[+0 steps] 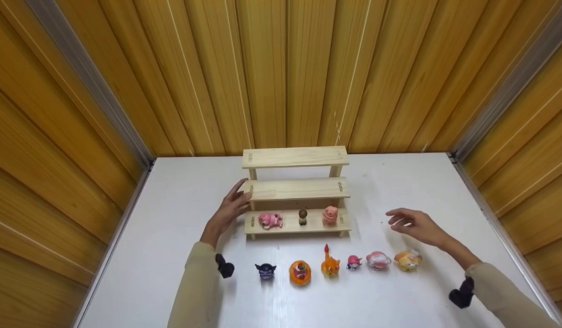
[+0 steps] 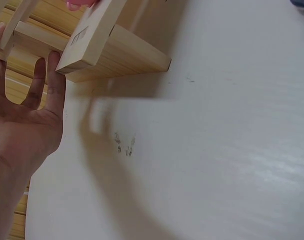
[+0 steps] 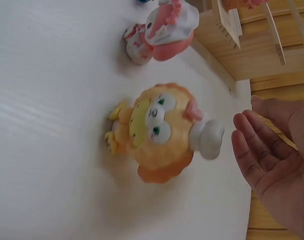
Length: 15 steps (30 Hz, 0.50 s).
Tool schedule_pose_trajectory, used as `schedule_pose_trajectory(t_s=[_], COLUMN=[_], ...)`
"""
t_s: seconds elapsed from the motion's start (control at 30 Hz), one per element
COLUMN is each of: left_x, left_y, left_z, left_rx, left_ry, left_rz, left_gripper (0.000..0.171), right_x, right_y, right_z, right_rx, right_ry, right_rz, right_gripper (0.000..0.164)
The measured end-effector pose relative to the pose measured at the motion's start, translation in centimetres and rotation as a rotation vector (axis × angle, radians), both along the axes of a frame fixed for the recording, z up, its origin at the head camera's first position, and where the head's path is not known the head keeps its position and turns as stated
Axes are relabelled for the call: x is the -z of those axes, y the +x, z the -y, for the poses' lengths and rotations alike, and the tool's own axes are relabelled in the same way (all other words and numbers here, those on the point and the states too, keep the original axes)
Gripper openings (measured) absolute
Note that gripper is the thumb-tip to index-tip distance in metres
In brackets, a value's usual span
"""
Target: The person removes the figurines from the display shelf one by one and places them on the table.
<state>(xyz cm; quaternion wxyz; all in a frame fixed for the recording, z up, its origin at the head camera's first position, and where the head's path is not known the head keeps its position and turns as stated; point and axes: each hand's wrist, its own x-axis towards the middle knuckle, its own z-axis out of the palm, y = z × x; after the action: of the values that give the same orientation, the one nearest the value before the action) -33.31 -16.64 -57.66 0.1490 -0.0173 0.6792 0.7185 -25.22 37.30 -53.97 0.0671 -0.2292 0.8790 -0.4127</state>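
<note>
My left hand (image 1: 227,212) is at the left end of a three-tier wooden display stand (image 1: 296,189), its fingertips touching the edge around the middle tier. In the left wrist view, this hand (image 2: 27,115) has its fingers spread against the stand's side. My right hand (image 1: 417,224) hovers empty with fingers loosely bent, just beyond an orange lion-like figurine (image 1: 408,260) with a white hat. The right wrist view shows this hand (image 3: 276,155) apart from the figurine. On the lowest tier sit a pink lying figurine (image 1: 270,220), a small brown-headed figurine (image 1: 302,217) and a pink pig-like figurine (image 1: 330,215).
In front of the stand, a row holds a black horned figurine (image 1: 265,271), a round orange figurine (image 1: 300,273), an orange flame-tailed figurine (image 1: 330,265), a small pink-headed figurine (image 1: 353,262) and a pink-and-white figurine (image 1: 378,260). Wood-look walls (image 1: 308,73) enclose the white table (image 1: 189,182).
</note>
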Motion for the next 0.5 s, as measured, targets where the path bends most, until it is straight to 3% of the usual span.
schedule_pose_trajectory(t_s=[0.5], left_x=[0.3], left_y=[-0.2], left_z=[0.0], left_rx=[0.005], left_ry=[0.018], left_rz=[0.003], left_gripper=[0.066], right_x=[-0.4], right_y=[-2.6], right_z=[8.7], right_rx=[-0.145], right_ry=[-0.051], right_rz=[0.064], right_gripper=[0.045])
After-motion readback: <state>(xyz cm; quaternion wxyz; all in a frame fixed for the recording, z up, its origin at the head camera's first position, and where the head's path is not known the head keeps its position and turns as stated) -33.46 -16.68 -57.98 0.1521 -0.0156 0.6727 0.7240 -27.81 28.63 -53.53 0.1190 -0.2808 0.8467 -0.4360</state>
